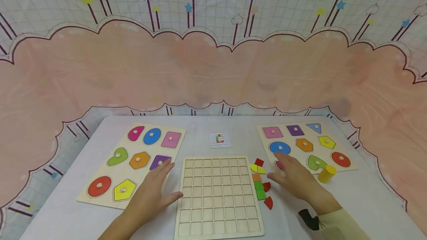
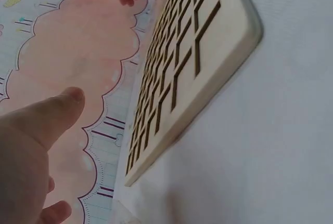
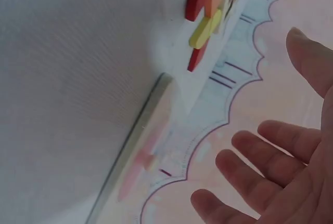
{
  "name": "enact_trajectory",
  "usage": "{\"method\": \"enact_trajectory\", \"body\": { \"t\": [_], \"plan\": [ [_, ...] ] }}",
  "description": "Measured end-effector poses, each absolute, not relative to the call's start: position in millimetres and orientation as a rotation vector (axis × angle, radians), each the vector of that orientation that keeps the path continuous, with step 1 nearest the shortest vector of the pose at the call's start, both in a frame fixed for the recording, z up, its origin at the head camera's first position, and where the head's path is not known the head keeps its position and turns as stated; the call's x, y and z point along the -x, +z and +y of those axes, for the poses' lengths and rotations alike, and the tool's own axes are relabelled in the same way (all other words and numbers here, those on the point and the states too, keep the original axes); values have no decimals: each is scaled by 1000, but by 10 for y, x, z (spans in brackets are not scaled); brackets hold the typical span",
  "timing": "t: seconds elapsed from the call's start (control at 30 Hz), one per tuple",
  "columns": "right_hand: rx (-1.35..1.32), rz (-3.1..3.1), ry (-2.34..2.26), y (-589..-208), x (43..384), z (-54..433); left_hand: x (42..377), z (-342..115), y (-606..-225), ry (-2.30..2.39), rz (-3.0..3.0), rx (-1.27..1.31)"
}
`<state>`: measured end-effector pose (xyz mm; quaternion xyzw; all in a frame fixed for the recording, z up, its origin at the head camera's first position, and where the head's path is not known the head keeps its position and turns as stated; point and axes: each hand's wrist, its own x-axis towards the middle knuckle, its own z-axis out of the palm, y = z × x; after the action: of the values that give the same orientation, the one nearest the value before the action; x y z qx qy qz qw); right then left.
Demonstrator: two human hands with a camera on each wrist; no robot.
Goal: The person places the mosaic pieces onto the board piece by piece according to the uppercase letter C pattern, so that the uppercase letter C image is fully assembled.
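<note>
A square wooden grid board lies in front, its cells bare. My left hand hovers left of it, fingers spread and holding nothing; in the head view it overlaps the left knob puzzle. The wrist view shows its thumb apart from the board. To the right, my right hand is also empty, fingers loosely extended beside the small coloured pieces. Those are a red square, yellow pieces, an orange square, green squares and red quarter-rounds.
Behind the grid board lies a small pattern card. A second knob puzzle sits at the right, partly covered by the right hand. A yellow cylinder stands at its near edge. Patterned cloth hangs behind the white table.
</note>
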<state>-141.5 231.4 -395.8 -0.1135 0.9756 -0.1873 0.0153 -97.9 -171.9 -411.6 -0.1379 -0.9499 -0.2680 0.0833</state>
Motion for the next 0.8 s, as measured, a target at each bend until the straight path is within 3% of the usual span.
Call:
{"method": "enact_trajectory", "body": {
  "t": [0.8],
  "plan": [
    [322, 2856, -803, -4150, 1569, 2212, 817, -1652, -4321, -1080, -3022, 442]
  ]
}}
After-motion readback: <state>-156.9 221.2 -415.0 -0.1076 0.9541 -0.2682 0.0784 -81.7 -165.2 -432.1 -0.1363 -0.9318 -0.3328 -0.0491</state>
